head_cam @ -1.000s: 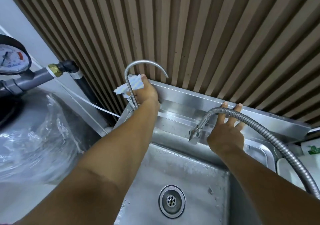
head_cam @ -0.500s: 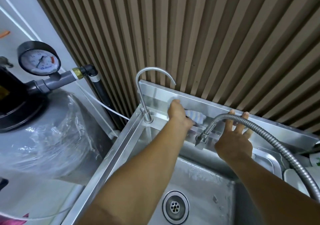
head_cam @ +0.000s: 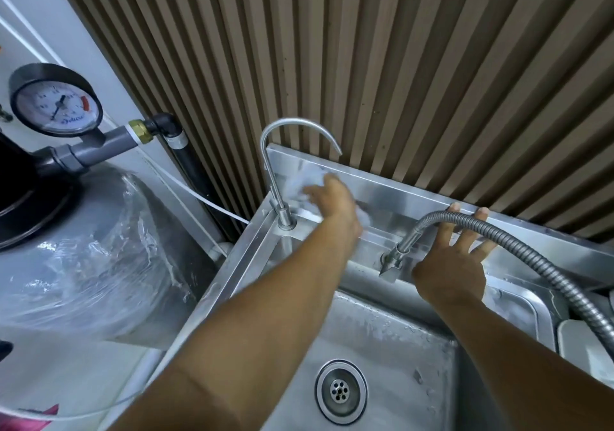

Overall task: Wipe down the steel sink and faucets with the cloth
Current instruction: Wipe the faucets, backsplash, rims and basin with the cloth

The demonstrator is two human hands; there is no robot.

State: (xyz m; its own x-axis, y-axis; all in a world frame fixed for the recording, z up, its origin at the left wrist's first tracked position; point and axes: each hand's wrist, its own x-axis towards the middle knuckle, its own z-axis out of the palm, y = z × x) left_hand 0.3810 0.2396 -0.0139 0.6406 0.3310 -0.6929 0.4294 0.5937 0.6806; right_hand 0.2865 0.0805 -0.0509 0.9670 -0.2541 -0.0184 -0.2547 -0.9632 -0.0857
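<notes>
On backsplash (head_cam: 415, 194), left hand (head_cam: 334, 199) atop cloth (head_cam: 299, 184)

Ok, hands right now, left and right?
Left hand: presses the cloth against the steel backsplash; blurred, grip cannot be told.
Right hand: open, fingers spread on the backsplash, holding nothing.

The only writing in view is sitting on the round pressure gauge (head_cam: 54, 100), well off to the left of the left hand (head_cam: 332, 198) that is lying on the cloth (head_cam: 304, 183), and higher than it. Its white dial is showing a ring of small black numerals around the needle, all too small and soft to read. A short red band is marking the right side of the scale. Under the needle a blue script brand word is showing, but its letters are blurring together, so no word or number is coming out legibly.
</notes>
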